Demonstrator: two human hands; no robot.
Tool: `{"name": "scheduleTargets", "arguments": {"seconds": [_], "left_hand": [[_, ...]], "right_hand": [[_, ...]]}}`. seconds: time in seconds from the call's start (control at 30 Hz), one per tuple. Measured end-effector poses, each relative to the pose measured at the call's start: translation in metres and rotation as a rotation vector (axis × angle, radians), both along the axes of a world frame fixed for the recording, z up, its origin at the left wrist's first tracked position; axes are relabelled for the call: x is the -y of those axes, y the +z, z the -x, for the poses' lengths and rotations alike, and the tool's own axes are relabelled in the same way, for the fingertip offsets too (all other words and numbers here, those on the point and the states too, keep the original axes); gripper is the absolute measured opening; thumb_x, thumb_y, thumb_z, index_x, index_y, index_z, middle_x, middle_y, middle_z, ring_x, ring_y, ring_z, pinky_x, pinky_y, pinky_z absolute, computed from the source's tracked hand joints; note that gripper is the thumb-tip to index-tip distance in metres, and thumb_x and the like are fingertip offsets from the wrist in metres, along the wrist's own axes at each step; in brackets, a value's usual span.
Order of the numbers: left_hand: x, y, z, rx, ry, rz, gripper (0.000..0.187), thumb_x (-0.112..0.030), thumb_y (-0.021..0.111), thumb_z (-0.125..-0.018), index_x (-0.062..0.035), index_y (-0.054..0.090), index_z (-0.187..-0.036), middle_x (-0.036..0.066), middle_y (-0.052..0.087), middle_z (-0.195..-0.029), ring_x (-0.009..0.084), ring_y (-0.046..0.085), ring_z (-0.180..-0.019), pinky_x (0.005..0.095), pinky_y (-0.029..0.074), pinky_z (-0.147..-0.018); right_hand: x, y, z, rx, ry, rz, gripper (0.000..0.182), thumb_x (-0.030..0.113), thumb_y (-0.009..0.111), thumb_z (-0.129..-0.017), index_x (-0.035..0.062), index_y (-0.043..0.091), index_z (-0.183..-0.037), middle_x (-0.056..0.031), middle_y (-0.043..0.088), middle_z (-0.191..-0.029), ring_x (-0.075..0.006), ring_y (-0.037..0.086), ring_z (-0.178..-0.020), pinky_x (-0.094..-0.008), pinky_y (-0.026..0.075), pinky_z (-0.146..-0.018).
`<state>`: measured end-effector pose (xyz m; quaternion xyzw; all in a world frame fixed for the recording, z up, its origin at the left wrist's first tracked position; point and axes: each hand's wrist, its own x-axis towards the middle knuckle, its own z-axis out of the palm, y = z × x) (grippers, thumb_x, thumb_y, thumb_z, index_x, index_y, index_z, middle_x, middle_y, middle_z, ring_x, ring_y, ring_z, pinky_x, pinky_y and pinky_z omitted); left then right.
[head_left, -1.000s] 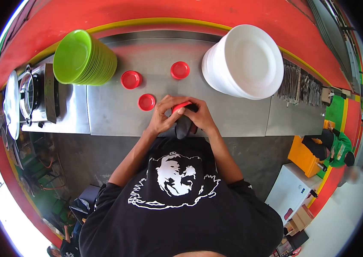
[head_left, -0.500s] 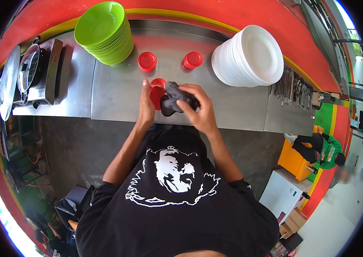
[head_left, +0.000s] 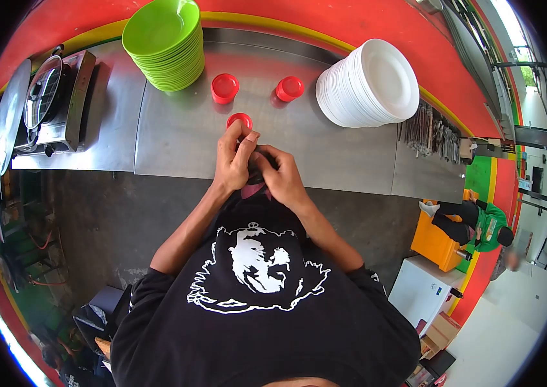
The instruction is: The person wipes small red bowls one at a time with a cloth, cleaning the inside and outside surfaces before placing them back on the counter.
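The left hand (head_left: 233, 159) and right hand (head_left: 280, 175) hide most of the dark cloth (head_left: 257, 169), and fingers cover the near side of one red cup (head_left: 239, 120). The top edge clips the green bowls (head_left: 165, 45). A seated person's head (head_left: 505, 236) (far right) is too small for detail; the lower-left figure (head_left: 60, 361) is dim.

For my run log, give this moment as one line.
left hand: at red cup; right hand: holding dark cloth; nearby: two more red cups, green bowls, white plates
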<state>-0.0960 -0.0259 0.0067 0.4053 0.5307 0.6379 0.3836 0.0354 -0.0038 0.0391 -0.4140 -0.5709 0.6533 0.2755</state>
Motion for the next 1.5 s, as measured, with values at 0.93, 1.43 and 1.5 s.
{"name": "scheduleTargets", "arguments": {"seconds": [0.93, 1.43, 1.5], "left_hand": [[0.014, 0.011, -0.005, 0.537, -0.073, 0.207, 0.031, -0.018, 0.04, -0.092, 0.0033, 0.062, -0.087, 0.006, 0.053, -0.085, 0.0178, 0.051, -0.083, 0.0283, 0.04, -0.081], [0.002, 0.038, 0.003, 0.932, -0.175, 0.304, 0.027, -0.027, 0.044, -0.099, -0.0038, 0.056, -0.095, 0.007, 0.055, -0.091, 0.0174, 0.055, -0.09, 0.0292, 0.044, -0.087], [0.0, 0.039, 0.004, 0.961, -0.209, 0.264, 0.028, -0.03, 0.043, -0.101, -0.0051, 0.055, -0.094, 0.005, 0.054, -0.09, 0.0155, 0.053, -0.086, 0.0285, 0.043, -0.082]], "right_hand": [[0.0, 0.013, -0.005, 0.363, 0.025, -1.213, 0.04, 0.0, 0.081, -0.061, 0.0064, 0.072, -0.1, -0.0038, 0.061, -0.095, -0.023, 0.062, -0.081, -0.0354, 0.053, -0.066], [-0.002, 0.0, -0.018, 0.181, 0.14, -0.997, 0.047, 0.007, 0.077, -0.073, 0.0035, 0.065, -0.119, -0.0084, 0.064, -0.113, -0.0286, 0.064, -0.091, -0.039, 0.054, -0.079], [-0.002, -0.003, -0.021, 0.165, 0.126, -0.952, 0.041, 0.009, 0.077, -0.074, 0.0005, 0.067, -0.112, -0.0106, 0.066, -0.109, -0.0285, 0.065, -0.091, -0.0383, 0.053, -0.081]]}}
